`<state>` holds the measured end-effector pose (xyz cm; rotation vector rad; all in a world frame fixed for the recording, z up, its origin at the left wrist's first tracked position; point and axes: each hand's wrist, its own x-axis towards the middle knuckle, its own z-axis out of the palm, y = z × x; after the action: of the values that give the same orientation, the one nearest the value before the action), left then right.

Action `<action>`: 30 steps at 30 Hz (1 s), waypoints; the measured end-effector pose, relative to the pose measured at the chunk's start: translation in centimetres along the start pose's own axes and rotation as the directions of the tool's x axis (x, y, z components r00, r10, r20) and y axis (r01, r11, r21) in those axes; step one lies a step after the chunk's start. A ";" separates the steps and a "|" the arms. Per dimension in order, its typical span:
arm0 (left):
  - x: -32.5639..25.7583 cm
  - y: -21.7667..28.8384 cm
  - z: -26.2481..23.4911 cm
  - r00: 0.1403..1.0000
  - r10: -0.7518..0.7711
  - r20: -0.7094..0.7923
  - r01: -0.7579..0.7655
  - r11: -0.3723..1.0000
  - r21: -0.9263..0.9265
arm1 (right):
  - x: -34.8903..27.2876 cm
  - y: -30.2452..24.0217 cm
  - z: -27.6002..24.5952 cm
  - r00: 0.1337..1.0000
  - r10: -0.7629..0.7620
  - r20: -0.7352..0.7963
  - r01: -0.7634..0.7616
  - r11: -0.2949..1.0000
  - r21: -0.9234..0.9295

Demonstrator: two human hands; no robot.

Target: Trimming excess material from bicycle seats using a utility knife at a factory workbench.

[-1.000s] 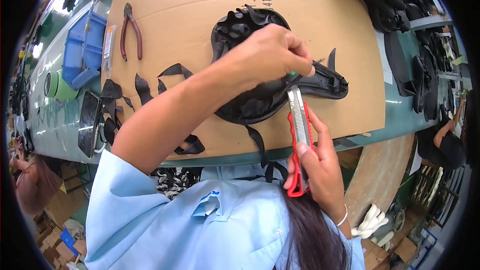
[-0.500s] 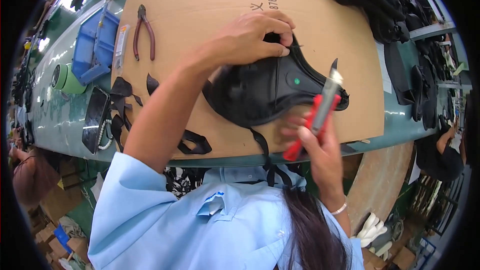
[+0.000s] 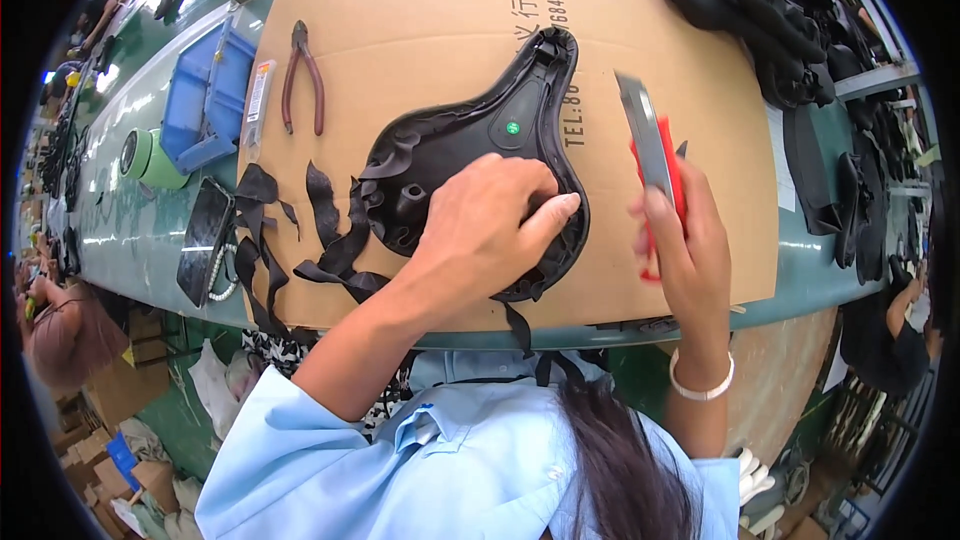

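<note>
Two hands work over a big cardboard sheet spread on a green bench, and the sheet carries nearly everything that matters. Largest on it is a black saddle, lying underside up near the middle with its narrow nose pointing up and away and its wide end toward the person. The left hand presses down on that wide end, fingers spread and curled over the rim, thumb out to the right, pinning it rather than lifting it. At the saddle's left edge, loose flaps of black cover still ruffle out untrimmed, and cut black strips lie scattered beside it toward the sheet's left border. The right hand is off to the right, clear of the saddle, fingers closed around a red knife held upright with its blade out and tip pointing away. This looks like a pause within trimming excess cover off the saddle's rim. The next cut would seem to call for bringing the blade back to the edge, angled away from the left fingers, with the saddle held firm. Smaller things sit at the upper left: a blue bin, red-handled pliers and a green tape roll.
</note>
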<state>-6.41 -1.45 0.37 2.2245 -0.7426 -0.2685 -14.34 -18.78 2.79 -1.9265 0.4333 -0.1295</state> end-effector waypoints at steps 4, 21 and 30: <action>-0.2 -0.4 0.5 0.998 0.022 -0.064 -0.032 0.987 -0.160 | -5.1 0.4 -1.3 0.969 -0.243 0.048 0.243 0.895 -0.375; -0.8 -0.5 1.2 0.911 -0.277 -0.305 -0.243 0.235 -0.941 | -8.3 -5.0 1.4 0.986 -0.033 0.162 0.158 0.480 -0.863; 6.9 1.2 -2.1 0.928 0.372 -0.020 -0.369 0.913 -0.174 | 2.0 -2.2 -4.7 0.918 -0.328 0.222 0.344 0.383 -0.857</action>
<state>-0.49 -4.92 2.92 1.8724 -1.0871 -0.1530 -13.37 -22.86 6.45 -3.0847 0.0365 -0.1711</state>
